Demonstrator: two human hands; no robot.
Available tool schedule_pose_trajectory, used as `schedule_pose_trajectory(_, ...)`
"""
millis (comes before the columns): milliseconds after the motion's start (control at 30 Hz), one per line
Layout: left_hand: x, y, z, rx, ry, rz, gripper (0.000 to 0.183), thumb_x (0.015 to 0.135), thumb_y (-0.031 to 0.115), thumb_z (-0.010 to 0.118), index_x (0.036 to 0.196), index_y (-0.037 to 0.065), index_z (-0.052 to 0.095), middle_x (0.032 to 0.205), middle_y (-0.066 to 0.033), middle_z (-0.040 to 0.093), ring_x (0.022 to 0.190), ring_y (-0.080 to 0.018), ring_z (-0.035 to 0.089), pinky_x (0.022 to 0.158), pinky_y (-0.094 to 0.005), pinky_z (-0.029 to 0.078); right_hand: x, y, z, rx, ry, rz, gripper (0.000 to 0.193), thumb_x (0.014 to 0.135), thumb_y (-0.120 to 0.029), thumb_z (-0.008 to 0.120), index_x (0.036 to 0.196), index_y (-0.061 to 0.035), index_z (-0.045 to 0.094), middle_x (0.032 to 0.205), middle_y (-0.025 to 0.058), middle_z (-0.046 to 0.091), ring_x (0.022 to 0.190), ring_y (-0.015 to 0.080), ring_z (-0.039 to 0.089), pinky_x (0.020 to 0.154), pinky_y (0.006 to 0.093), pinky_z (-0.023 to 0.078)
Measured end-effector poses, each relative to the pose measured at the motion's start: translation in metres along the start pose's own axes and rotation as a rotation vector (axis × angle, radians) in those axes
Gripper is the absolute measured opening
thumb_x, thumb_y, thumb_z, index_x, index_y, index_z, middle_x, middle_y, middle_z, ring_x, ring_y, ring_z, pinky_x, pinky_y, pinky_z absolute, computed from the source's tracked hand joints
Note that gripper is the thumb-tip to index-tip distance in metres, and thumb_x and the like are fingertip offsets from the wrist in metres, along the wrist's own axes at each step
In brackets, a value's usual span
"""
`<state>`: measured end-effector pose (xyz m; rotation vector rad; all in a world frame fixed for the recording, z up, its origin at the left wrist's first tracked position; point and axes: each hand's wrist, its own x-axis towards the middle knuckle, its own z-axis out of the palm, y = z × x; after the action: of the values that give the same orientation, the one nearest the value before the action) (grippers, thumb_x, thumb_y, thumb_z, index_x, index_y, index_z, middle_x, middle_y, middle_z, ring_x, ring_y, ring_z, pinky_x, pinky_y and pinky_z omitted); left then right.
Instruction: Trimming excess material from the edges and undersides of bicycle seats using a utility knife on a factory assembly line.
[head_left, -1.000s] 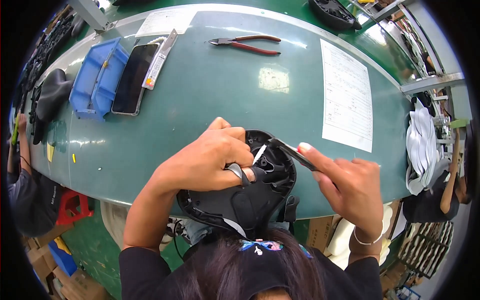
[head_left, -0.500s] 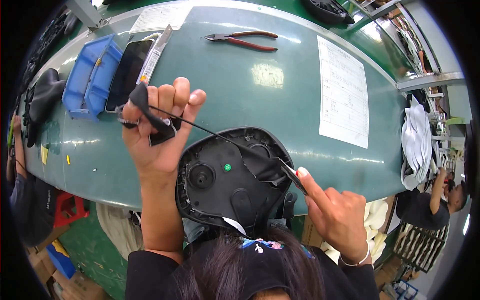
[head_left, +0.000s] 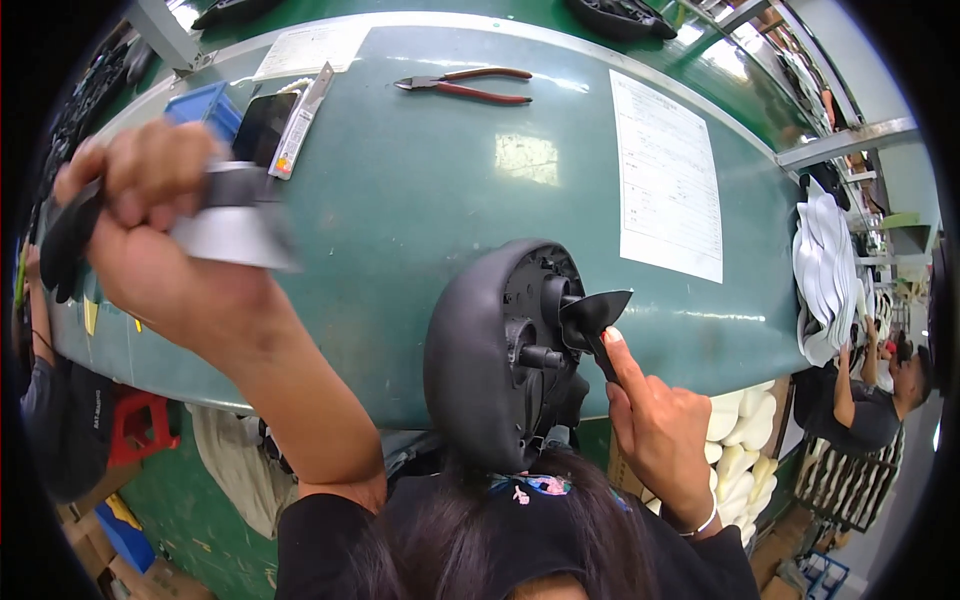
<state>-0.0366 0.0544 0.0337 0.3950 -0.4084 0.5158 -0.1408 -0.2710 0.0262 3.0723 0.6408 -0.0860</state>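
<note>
A rounded black plastic housing (head_left: 478, 350) stands tilted on its edge at the near rim of the green table (head_left: 420, 180), its ribbed inside facing right. My right hand (head_left: 655, 425) grips a small black funnel-shaped part (head_left: 592, 318) by its stem and holds it against the housing's inside. My left hand (head_left: 165, 235) is raised high at the left, blurred, closed around a grey and black piece (head_left: 235, 225) that I cannot make out clearly.
Red-handled pliers (head_left: 465, 86) lie at the far middle of the table. A white printed sheet (head_left: 668, 180) lies at the right, a blue bin (head_left: 200, 105) and a dark phone (head_left: 262, 125) at the far left. Other people work at both sides.
The housing has turned from lying flat to standing on its edge. My left hand has lifted further up and to the left with its piece. My right hand now presses the funnel part into the housing.
</note>
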Motion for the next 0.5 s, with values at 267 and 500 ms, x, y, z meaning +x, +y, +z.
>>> schedule_pose_trajectory(267, -0.061, -0.061, 0.007, 1.434, -0.502, -0.728, 0.04, 0.074, 0.024, 0.076, 0.102, 0.004, 0.055, 0.085, -0.0069, 0.056, 0.073, -0.0194, 0.054, 0.07, -0.0308, 0.046, 0.014, 0.009, -0.004, 0.077, 0.068, -0.05, 0.053, 0.08, -0.014, 0.065, 0.131, -0.0216, 0.055, 0.05, 0.0042, 0.045, 0.038, 0.0235, 0.045, 0.04, 0.0359, 0.034)
schedule_pose_trajectory(500, -0.081, -0.074, 0.002, 1.617, -0.964, -0.403, 0.03, 0.074, 0.027, 0.076, 0.084, 0.006, 0.058, 0.076, -0.0072, 0.055, 0.071, -0.0252, 0.054, 0.066, -0.0363, 0.044, 0.032, 0.013, -0.016, 0.172, 0.002, -0.188, 0.051, 0.081, -0.015, 0.064, 0.13, -0.0227, 0.055, 0.051, 0.0047, 0.047, 0.039, 0.024, 0.047, 0.041, 0.0366, 0.036)
